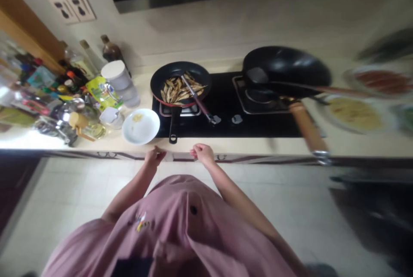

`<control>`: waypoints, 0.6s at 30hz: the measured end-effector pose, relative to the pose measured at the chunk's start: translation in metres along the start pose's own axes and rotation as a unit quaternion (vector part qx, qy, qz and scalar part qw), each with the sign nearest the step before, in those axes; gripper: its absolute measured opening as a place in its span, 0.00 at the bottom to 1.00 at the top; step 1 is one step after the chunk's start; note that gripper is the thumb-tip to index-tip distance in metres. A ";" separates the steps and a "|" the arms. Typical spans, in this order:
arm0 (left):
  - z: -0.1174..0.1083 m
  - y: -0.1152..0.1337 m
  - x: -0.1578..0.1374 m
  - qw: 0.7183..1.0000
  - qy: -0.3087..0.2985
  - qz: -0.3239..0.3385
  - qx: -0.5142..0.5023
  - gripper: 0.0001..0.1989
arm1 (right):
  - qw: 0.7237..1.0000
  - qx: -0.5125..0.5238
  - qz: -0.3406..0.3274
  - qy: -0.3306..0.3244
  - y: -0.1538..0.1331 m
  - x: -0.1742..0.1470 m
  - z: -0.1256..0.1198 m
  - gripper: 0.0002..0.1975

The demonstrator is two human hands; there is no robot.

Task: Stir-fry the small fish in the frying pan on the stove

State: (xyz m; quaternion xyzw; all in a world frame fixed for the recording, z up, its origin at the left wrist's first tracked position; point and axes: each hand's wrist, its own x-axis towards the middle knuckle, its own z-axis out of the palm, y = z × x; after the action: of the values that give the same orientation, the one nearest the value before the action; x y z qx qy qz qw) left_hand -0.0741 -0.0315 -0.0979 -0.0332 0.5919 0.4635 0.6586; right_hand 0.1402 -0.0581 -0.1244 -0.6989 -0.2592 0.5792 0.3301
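Observation:
My left hand [155,155] is at the counter's front edge, just below a white plate [141,136] with a small yellowish heap of bits on it. Its fingers are curled in, with nothing visible in them. To the right, my right hand [203,153] is also closed at the edge, and no object shows in it. Between and above the hands, a black frying pan [158,75] with its handle towards me sits on the left burner. Browned strips of food [176,90] lie in it. A long-handled utensil [200,104] leans across its rim, its head hidden among the strips.
On the right burner stands a black wok [290,64] with a wooden handle [308,128] jutting over the front edge and a spatula [258,75] inside. Farther right are plates of yellow food [356,113] and reddish food [383,81]. Bottles and jars [118,75] crowd the left.

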 end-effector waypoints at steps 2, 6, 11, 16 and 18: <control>-0.001 -0.004 0.004 0.999 0.037 0.006 0.006 0.07 | 1.000 0.016 -0.014 -0.009 0.000 -0.003 -0.004 0.07; -0.002 -0.006 -0.001 0.997 0.074 0.009 0.012 0.08 | 0.999 0.038 -0.024 -0.028 -0.003 -0.009 -0.008 0.04; -0.002 -0.007 -0.007 0.997 0.081 0.011 0.006 0.04 | 0.997 0.052 -0.014 -0.053 -0.007 -0.015 -0.010 0.04; -0.008 -0.010 -0.032 0.998 0.042 -0.037 -0.003 0.09 | 0.994 0.088 -0.009 -0.067 -0.029 -0.018 -0.036 0.08; -0.008 -0.008 -0.050 0.996 -0.026 -0.088 0.007 0.12 | 0.993 0.113 -0.032 -0.024 -0.049 -0.013 -0.054 0.11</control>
State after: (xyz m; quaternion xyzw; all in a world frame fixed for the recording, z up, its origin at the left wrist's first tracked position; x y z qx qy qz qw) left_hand -0.0688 -0.0694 -0.0641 -0.0687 0.5726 0.4000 0.7123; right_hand 0.1913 -0.0444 -0.0731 -0.6342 -0.2221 0.6106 0.4190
